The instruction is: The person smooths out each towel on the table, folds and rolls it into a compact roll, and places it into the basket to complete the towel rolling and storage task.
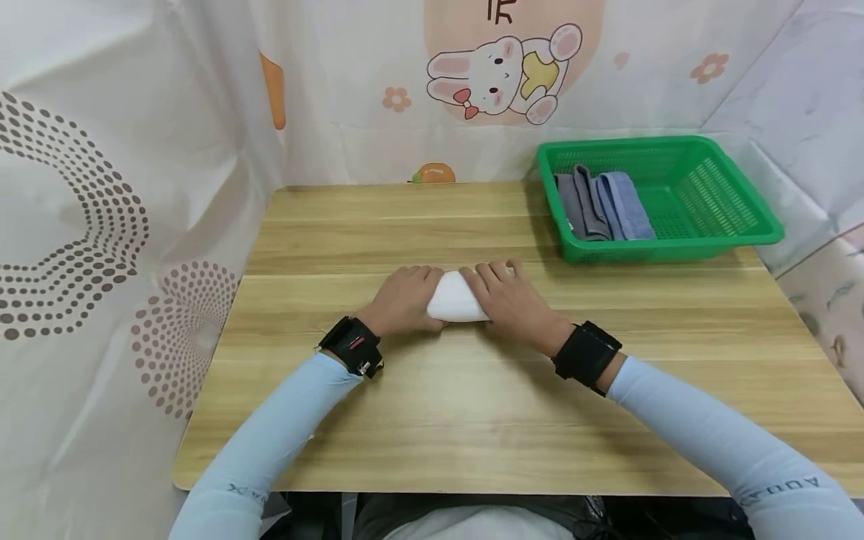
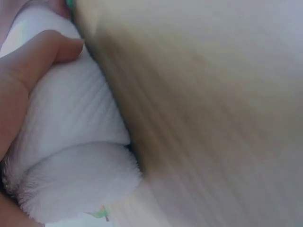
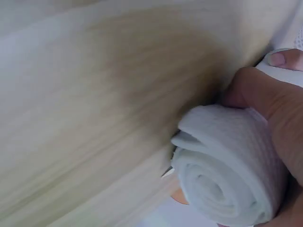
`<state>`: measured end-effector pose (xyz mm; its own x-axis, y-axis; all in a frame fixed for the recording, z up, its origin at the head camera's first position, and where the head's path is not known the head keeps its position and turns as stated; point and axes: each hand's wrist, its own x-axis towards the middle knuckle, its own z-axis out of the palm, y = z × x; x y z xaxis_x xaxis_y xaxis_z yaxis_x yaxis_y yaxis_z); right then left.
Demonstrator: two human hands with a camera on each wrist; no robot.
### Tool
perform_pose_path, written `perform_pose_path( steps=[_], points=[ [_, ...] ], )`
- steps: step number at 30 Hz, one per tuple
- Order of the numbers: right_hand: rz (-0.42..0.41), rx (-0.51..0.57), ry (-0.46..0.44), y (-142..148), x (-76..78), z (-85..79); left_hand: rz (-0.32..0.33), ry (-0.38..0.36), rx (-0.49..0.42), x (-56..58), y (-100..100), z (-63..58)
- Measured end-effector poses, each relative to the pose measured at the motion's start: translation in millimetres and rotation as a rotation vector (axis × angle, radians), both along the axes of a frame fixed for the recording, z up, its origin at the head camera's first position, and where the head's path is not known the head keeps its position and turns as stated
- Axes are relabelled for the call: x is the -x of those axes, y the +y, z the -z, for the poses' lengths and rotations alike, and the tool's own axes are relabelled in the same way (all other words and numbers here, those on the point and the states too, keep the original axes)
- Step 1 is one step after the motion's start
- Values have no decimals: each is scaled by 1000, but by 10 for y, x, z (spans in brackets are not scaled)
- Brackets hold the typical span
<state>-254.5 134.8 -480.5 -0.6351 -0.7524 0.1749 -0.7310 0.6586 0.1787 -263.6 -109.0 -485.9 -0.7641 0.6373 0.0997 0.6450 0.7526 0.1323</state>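
A white towel (image 1: 455, 298), wound into a tight roll, lies crosswise just over the middle of the wooden table. My left hand (image 1: 405, 298) grips its left end, with the thumb (image 2: 59, 47) pressed along the ribbed cloth in the left wrist view. Round the other end curls my right hand (image 1: 506, 304). In the right wrist view the spiral end of the roll (image 3: 213, 189) shows, with a loose outer layer at its edge. The fingers on the far side of the roll are partly hidden.
A green plastic basket (image 1: 675, 251) stands at the back right of the table (image 1: 459, 420). Folded grey cloths (image 1: 583, 206) and a blue-grey cloth (image 1: 624, 206) stand in its left part. Behind the table hangs a printed curtain (image 1: 337, 90).
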Motion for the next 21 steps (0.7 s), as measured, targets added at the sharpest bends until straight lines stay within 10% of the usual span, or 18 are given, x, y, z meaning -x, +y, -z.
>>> perform_pose_path(
  steps=[7, 13, 21],
  points=[
    [-8, 43, -207, 41, 183, -36, -35, -138, -33, 128, 13, -51],
    [7, 83, -395, 62, 352, -98, -37, 159, 91, -1, 73, -23],
    [-7, 131, -237, 97, 316, 4, -17, 122, 103, 30, 102, -63]
  ],
)
